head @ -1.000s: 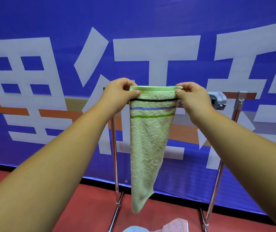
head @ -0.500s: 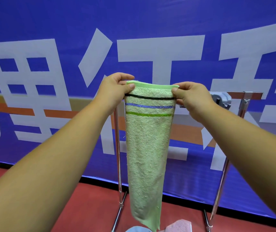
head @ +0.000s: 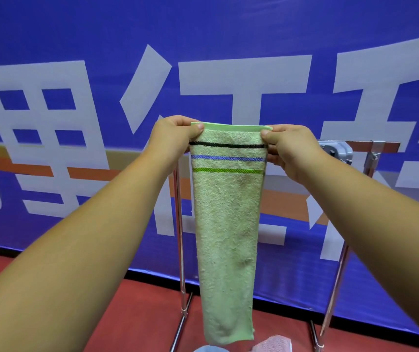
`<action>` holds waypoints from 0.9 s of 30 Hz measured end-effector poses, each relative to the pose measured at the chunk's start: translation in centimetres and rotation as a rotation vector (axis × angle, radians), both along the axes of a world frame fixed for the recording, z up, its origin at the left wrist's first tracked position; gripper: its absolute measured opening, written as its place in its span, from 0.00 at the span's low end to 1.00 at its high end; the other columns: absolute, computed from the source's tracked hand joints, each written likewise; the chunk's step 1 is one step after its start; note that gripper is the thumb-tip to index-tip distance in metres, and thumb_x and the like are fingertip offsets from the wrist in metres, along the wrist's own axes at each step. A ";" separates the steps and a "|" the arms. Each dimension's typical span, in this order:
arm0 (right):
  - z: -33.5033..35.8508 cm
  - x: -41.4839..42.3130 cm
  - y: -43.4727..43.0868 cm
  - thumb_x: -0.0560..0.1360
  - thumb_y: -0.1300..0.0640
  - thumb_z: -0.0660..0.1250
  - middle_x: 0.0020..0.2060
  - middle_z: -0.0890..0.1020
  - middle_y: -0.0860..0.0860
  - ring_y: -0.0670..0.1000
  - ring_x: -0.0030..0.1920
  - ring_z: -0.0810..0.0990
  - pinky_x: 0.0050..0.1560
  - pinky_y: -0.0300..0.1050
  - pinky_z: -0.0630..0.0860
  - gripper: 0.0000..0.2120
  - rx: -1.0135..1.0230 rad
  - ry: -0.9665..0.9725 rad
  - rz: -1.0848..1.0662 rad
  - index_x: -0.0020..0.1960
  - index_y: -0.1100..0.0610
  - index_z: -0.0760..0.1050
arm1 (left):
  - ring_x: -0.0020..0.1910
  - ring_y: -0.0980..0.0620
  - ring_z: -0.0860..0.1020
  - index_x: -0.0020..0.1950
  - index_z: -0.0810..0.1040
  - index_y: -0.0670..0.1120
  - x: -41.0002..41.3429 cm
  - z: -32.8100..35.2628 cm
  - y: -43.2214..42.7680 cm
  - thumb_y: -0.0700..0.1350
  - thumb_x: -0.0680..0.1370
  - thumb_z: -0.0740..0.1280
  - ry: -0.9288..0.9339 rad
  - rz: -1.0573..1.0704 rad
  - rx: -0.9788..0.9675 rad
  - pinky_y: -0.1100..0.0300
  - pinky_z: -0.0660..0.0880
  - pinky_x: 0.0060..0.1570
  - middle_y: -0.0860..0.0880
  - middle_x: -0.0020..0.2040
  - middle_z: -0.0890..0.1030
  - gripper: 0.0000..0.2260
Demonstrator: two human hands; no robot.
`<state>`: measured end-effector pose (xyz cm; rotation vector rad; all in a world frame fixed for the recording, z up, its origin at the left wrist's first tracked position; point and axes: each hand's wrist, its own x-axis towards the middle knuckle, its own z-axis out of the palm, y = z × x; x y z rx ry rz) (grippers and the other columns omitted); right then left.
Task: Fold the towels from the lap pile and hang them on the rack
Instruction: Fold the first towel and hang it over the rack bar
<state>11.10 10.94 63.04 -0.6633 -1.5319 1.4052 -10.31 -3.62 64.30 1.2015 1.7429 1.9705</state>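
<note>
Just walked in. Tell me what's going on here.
A person holds a green towel up by its top corners, with the left hand and the right hand each pinching one corner. The towel hangs down long and narrow in front of a metal rack and does not look draped over the bar yet. A pink cloth and a blue cloth, likely more towels, show at the bottom edge.

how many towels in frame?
3. Green towel held up by left hand and right hand; pink towel and blue towel at bottom edge. More may be out of view.
</note>
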 end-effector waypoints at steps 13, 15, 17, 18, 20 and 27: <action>-0.4 -0.4 -0.8 0.79 0.62 0.71 0.45 0.84 0.58 0.57 0.42 0.84 0.39 0.49 0.83 0.03 -0.098 -0.070 -0.049 0.52 0.59 0.83 | 0.46 0.44 0.89 0.48 0.84 0.41 1.8 -0.7 0.1 0.38 0.77 0.75 -0.158 0.084 -0.063 0.53 0.86 0.40 0.40 0.47 0.88 0.02; -1.0 -0.8 -1.4 0.78 0.65 0.70 0.46 0.85 0.58 0.57 0.43 0.86 0.39 0.50 0.85 0.06 -0.133 -0.071 -0.042 0.54 0.62 0.82 | 0.45 0.41 0.89 0.45 0.83 0.40 2.1 -1.1 0.2 0.36 0.77 0.75 -0.193 0.119 -0.077 0.50 0.87 0.41 0.37 0.49 0.88 0.02; -1.7 -1.2 -2.0 0.76 0.67 0.70 0.47 0.86 0.60 0.58 0.44 0.87 0.39 0.51 0.86 0.07 -0.168 -0.065 -0.040 0.54 0.63 0.81 | 0.42 0.41 0.89 0.46 0.82 0.38 2.4 -1.7 0.4 0.36 0.76 0.74 -0.202 0.126 -0.089 0.43 0.87 0.45 0.36 0.49 0.88 0.02; -2.0 -1.5 -2.4 0.76 0.67 0.70 0.48 0.87 0.61 0.59 0.46 0.88 0.39 0.51 0.86 0.08 -0.182 -0.063 -0.040 0.54 0.63 0.81 | 0.41 0.41 0.89 0.47 0.83 0.37 2.5 -2.0 0.5 0.35 0.75 0.74 -0.200 0.125 -0.093 0.42 0.87 0.46 0.35 0.48 0.87 0.03; -2.6 -2.1 -2.9 0.77 0.66 0.69 0.52 0.88 0.63 0.61 0.50 0.90 0.37 0.50 0.85 0.09 -0.191 -0.059 -0.048 0.56 0.63 0.81 | 0.40 0.41 0.89 0.49 0.84 0.35 3.1 -2.8 0.8 0.35 0.74 0.73 -0.201 0.117 -0.102 0.42 0.87 0.46 0.35 0.47 0.88 0.06; -3.9 -2.8 -3.6 0.75 0.59 0.73 0.53 0.88 0.59 0.60 0.52 0.89 0.50 0.60 0.87 0.06 -0.058 -0.106 -0.050 0.51 0.55 0.83 | 0.40 0.41 0.89 0.47 0.87 0.42 6.1 -4.3 1.4 0.35 0.76 0.74 -0.164 0.045 -0.095 0.44 0.87 0.44 0.40 0.44 0.88 0.04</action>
